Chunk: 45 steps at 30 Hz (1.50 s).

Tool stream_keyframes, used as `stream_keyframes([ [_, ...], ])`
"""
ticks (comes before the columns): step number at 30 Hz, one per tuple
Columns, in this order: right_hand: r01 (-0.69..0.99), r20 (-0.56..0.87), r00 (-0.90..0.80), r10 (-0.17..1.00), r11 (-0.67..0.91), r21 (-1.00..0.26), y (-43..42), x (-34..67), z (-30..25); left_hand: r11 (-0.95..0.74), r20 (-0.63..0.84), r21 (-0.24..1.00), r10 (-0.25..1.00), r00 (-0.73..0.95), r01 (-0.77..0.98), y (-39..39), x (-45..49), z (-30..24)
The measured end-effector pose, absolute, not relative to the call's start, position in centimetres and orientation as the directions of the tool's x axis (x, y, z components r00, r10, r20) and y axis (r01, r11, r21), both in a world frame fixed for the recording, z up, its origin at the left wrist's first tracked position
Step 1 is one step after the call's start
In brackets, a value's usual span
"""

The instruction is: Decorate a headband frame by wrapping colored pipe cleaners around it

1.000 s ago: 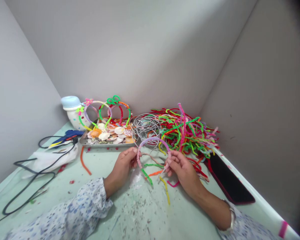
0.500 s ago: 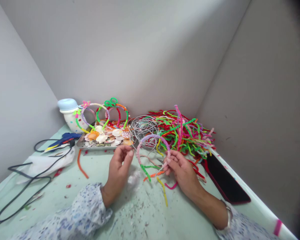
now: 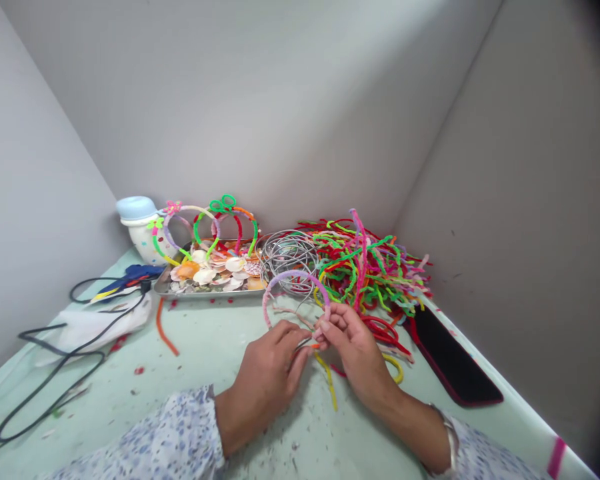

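A headband (image 3: 294,275) wound in lilac and pink pipe cleaner stands upright between my hands. My right hand (image 3: 357,353) pinches its right end between thumb and fingers. My left hand (image 3: 273,370) is closed in a pinch, with its fingertips against my right fingertips at that end. A thin dark and pale piece shows at the left fingertips, too small to name. The headband's left end is hidden behind my left hand. Below my fingers lies a yellow pipe cleaner piece (image 3: 329,383), and another yellow piece (image 3: 396,368) curves beside my right hand.
Behind my hands are a metal tray (image 3: 210,297) of shells, a grey wire coil (image 3: 290,257) and a pipe cleaner pile (image 3: 375,267). Decorated headbands (image 3: 254,237) stand at the tray. A blue glue gun (image 3: 137,272) with its black cord (image 3: 45,400) lies left, a black flat object (image 3: 453,360) right.
My left hand has moved right and forward to meet my right fingertips. The headband has shifted slightly left and down. The yellow curved piece beside my right hand now shows.
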State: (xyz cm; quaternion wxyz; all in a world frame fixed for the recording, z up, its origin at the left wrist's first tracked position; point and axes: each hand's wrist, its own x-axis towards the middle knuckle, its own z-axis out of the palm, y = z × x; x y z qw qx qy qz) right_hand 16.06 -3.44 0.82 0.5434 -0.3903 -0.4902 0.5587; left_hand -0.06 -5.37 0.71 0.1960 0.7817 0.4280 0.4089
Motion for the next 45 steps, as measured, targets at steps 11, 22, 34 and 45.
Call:
stream_keyframes([
  [11,-0.206,0.172,-0.120,0.978,0.145,-0.968,-3.7,14.8,0.5,-0.521,0.438,0.634,0.851,0.290,0.572,-4.9,-0.2,0.5],
  [22,-0.179,0.214,-0.133,0.968,0.189,-0.966,-4.2,15.0,-0.1,-0.447,0.336,0.702,0.894,0.297,0.554,-5.3,0.3,0.7],
  [34,-0.249,0.146,-0.026,0.989,0.135,-0.959,-2.8,15.5,-0.5,-0.322,0.273,0.799,0.947,0.171,0.509,-5.8,0.6,-0.2],
  [45,-0.428,0.079,0.111,0.991,0.120,-0.896,-1.6,16.3,-0.5,-0.668,0.676,0.542,0.707,0.207,0.510,-6.2,-0.9,1.4],
])
